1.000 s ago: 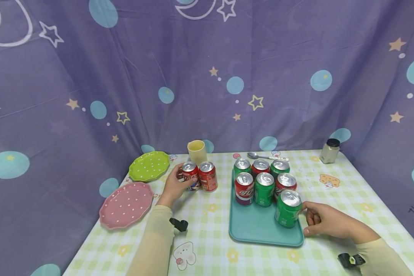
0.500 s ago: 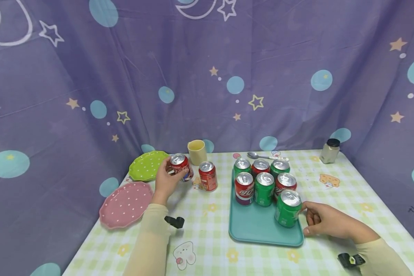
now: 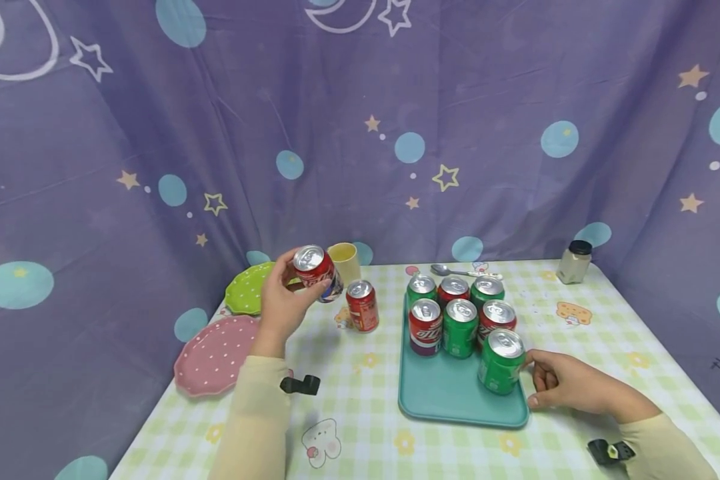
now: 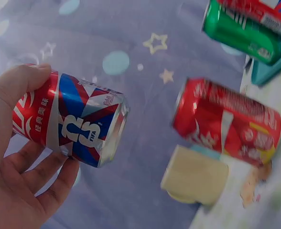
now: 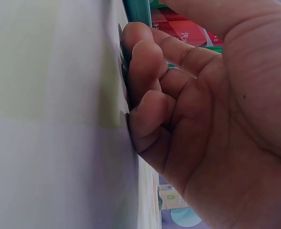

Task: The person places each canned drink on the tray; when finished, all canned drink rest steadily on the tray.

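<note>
In the head view my left hand (image 3: 280, 308) holds a red cola can (image 3: 319, 272) up off the table, tilted, its silver top showing. The left wrist view shows the can's blue and red printed side (image 4: 81, 117), with thumb and fingers around it. A second red cola can (image 3: 363, 308) stands upright to the right of it. On the right, my right hand (image 3: 570, 385) rests beside the teal tray (image 3: 444, 401), its fingers loosely curled and touching the rim. Just inside that rim a green can (image 3: 501, 368) stands upright.
Several red and green cans (image 3: 459, 330) fill the tray's back half. Behind the left hand is a yellow mug (image 3: 345, 263). Green (image 3: 246, 291) and pink (image 3: 216, 357) dotted plates lie far left. A spoon (image 3: 465, 273) and a black-lidded jar (image 3: 575, 263) are at the back.
My left hand has lifted the red cola can from beside the other red can, first up and left, then higher and slightly right. My right hand and the tray have stayed put.
</note>
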The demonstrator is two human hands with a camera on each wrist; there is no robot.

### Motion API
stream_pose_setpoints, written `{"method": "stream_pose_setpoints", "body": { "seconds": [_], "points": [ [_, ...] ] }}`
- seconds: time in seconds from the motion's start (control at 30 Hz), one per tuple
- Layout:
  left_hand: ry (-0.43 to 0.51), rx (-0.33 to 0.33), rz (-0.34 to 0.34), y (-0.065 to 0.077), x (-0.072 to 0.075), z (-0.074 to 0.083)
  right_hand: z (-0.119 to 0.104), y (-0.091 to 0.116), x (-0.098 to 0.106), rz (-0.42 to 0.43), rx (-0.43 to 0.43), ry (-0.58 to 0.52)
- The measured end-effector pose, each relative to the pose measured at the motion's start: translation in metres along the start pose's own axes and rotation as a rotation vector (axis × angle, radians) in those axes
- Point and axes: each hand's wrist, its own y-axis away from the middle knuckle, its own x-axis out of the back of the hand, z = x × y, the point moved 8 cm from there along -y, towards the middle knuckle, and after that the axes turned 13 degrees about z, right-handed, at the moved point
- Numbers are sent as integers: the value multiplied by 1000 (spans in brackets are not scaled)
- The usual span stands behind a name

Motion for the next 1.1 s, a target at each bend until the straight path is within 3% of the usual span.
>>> {"method": "stream_pose_setpoints", "body": {
  "seconds": [0.1, 0.2, 0.37, 0.63, 0.9, 1.1],
  "points": [
    [16, -68, -33, 8, -9, 26, 1, 0, 0, 3, -7, 5],
    [33, -119, -79, 13, -22, 28, 1, 0, 0, 5, 0, 5],
    [59, -150, -178, 26, -45, 31, 1, 1, 0, 5, 2, 1],
    [114, -155, -416, 62, -82, 54, -1, 1, 0, 7, 18, -6],
    [78, -170, -569, 100, -125, 55, 0, 2, 0, 0, 23, -18],
    [70, -135, -618, 122, -146, 49, -1, 2, 0, 0, 24, -16]
  ]
}}
